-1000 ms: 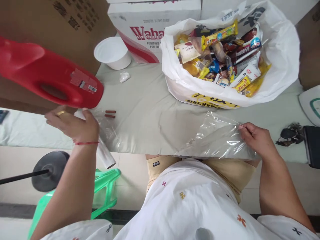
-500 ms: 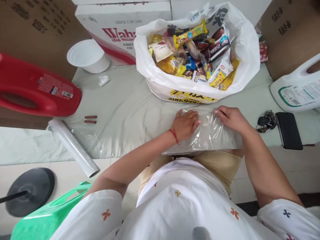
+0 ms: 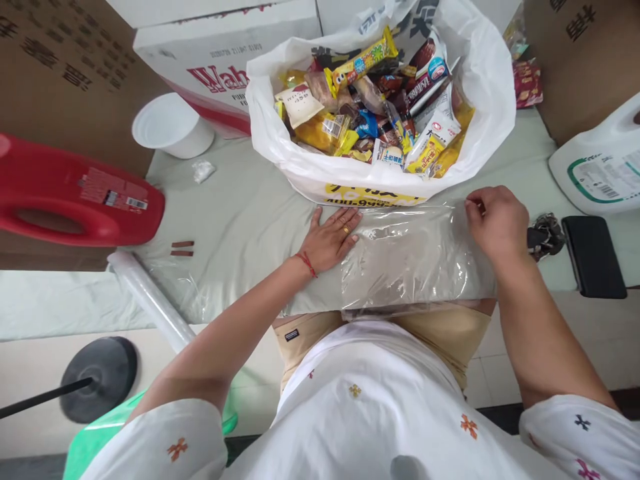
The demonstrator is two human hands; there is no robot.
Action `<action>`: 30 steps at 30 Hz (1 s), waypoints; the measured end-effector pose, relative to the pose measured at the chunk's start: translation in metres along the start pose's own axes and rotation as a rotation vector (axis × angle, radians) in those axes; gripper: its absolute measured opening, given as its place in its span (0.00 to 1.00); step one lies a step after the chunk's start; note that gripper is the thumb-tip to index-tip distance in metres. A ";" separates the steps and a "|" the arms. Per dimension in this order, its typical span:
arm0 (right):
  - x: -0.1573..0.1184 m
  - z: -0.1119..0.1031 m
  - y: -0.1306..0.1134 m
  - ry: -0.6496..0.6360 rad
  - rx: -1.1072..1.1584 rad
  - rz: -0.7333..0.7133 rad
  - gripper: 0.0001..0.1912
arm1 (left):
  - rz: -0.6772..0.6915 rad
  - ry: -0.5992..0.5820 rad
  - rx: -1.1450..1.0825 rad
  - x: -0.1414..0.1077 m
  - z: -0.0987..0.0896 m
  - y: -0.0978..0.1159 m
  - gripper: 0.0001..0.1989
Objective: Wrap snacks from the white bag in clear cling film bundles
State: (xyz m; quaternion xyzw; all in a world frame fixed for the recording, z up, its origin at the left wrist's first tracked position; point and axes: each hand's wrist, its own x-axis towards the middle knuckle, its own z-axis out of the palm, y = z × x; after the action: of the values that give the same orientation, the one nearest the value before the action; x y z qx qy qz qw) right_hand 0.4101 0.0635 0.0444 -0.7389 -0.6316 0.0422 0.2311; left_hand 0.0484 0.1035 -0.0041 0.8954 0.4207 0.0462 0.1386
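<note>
A sheet of clear plastic film is spread in front of me, its near edge hanging over the front of the cloth-covered surface. My left hand lies flat at the film's left edge, fingers stretched out and a red string around the wrist. At the film's far right corner my right hand is closed, thumb and index finger pinched on the plastic. Just beyond the film stands a white plastic bag, its mouth wide and full of wrapped snacks.
On the left are a roll of film, two brown strips, a white bowl and a red jug. A black phone, keys and a white jug sit on the right. Cardboard boxes flank the surface.
My left hand has slid left across the film to its edge. The right hand has moved right with the film's corner, and the sheet lies flatter and wider.
</note>
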 end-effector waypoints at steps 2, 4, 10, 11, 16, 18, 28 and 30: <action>-0.040 0.001 -0.031 0.110 0.001 -0.103 0.13 | 0.001 -0.002 0.006 0.001 0.000 -0.001 0.29; -0.086 0.011 -0.065 -0.023 0.138 -0.379 0.13 | 0.008 0.002 0.009 0.000 0.000 -0.001 0.29; -0.149 0.058 -0.124 -0.568 0.350 -0.950 0.22 | 0.021 0.032 0.021 -0.007 -0.003 -0.008 0.28; -0.145 0.054 -0.125 -0.581 0.398 -0.944 0.22 | 0.016 0.041 0.024 -0.010 -0.003 -0.009 0.28; -0.067 -0.035 -0.116 -0.379 0.639 -0.726 0.14 | -0.027 0.075 0.030 -0.017 -0.002 -0.012 0.28; -0.012 -0.071 -0.113 -0.125 0.525 -0.536 0.09 | -0.036 0.081 0.026 -0.017 -0.001 -0.011 0.28; 0.175 0.000 -0.142 -0.366 -0.266 -0.228 0.22 | -0.050 0.087 0.011 -0.017 -0.006 -0.008 0.28; 0.186 0.004 -0.141 -0.403 -0.270 -0.236 0.20 | -0.051 0.090 0.007 -0.017 -0.007 -0.008 0.28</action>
State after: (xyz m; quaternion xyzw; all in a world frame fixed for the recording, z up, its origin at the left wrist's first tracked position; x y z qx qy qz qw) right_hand 0.3171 0.2553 0.1389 -0.6609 -0.7465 0.0765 0.0033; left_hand 0.0304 0.0964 0.0010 0.8819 0.4493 0.0812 0.1175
